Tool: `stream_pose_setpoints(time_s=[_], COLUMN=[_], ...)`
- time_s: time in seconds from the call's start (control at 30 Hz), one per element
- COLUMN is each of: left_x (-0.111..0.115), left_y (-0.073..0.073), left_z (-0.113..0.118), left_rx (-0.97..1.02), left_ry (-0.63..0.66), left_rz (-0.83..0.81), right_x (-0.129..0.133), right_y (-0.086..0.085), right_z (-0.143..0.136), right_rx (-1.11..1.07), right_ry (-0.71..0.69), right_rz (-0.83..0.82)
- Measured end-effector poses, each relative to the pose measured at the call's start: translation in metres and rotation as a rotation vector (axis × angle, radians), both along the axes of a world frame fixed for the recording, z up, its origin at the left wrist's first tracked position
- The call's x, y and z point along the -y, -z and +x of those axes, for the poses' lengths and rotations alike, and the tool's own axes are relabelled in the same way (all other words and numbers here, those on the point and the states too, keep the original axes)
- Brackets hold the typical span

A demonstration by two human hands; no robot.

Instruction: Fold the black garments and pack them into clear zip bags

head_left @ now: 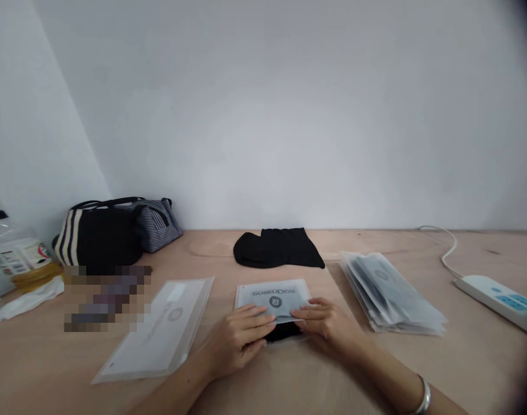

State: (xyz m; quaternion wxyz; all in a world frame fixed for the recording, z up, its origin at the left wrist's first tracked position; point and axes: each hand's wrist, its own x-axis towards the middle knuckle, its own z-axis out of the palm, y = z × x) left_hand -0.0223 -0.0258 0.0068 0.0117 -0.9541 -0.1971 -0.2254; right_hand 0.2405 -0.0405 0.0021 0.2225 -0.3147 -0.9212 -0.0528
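A frosted plastic bag (263, 291) with ROCKBROS lettering and a round logo lies in front of me, its near part folded and black fabric (283, 331) showing at its lower edge. My left hand (241, 334) holds the bag's left side, fingers over the top and thumb near the black fabric. On the right side, my right hand (324, 323) grips the near edge between thumb and fingers. Flat to the left lies another frosted bag (160, 328). A stack of similar bags (388, 294) is at the right. Behind the middle bag lies a black cloth item (276, 249).
A black bag with white stripes (103, 236) and a striped pouch (160, 225) stand back left, near a bottle (23, 259) and white tissue (30, 300). A power strip (501, 297) with a white cable lies at the right. Behind the table is a wall.
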Motion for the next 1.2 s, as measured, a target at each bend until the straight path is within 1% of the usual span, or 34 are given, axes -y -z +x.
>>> stream_pose_setpoints(time_s=[0.07, 0.13, 0.23, 0.3, 0.4, 0.43, 0.5, 0.6, 0.7, 0.8, 0.9, 0.97, 1.03, 1.1, 1.2], left_x=[0.000, 0.000, 0.003, 0.007, 0.014, 0.015, 0.017, 0.016, 0.014, 0.012, 0.011, 0.011, 0.011, 0.012, 0.012], left_y=[0.004, 0.008, 0.009, 0.002, -0.013, -0.017, -0.022, -0.018, -0.008, -0.003, -0.002, -0.001, -0.001, -0.001, -0.003], left_z=[0.001, 0.004, 0.009, 0.009, -0.002, -0.008, -0.020, -0.033, -0.037, -0.036, -0.035, -0.035, -0.033, -0.032, -0.031], left_rx=[0.028, 0.068, 0.138, 0.171, 0.149, 0.127, 0.084, 0.057, 0.071, 0.088, 0.079, 0.066, 0.055, 0.040, 0.038], left_ry=[0.022, 0.033, 0.011, -0.032, -0.087, -0.095, -0.110, -0.158, -0.189, -0.179, -0.174, -0.178, -0.178, -0.177, -0.179], left_rz=[-0.001, -0.001, -0.051, -0.132, -0.237, -0.241, -0.196, -0.085, -0.008, 0.022, 0.031, 0.039, 0.042, 0.025, -0.011], right_x=[-0.002, -0.001, 0.005, 0.010, 0.015, 0.016, 0.018, 0.018, 0.016, 0.009, 0.005, 0.005, 0.007, 0.010, 0.015], right_y=[0.002, 0.001, -0.005, -0.012, -0.020, -0.022, -0.023, -0.022, -0.017, -0.009, -0.003, -0.002, -0.004, -0.005, -0.002], right_z=[-0.001, -0.003, -0.008, -0.010, -0.015, -0.018, -0.029, -0.055, -0.089, -0.119, -0.132, -0.131, -0.123, -0.107, -0.070], right_rx=[-0.046, -0.065, -0.077, -0.100, -0.098, -0.091, -0.079, -0.016, 0.074, 0.089, 0.098, 0.108, 0.119, 0.143, 0.174], right_ry=[-0.013, 0.048, 0.192, 0.237, 0.191, 0.168, 0.141, 0.108, 0.054, 0.021, -0.031, -0.054, -0.059, -0.060, -0.042], right_rz=[0.061, 0.063, -0.012, -0.078, -0.139, -0.135, -0.091, 0.014, 0.120, 0.230, 0.307, 0.348, 0.376, 0.383, 0.374])
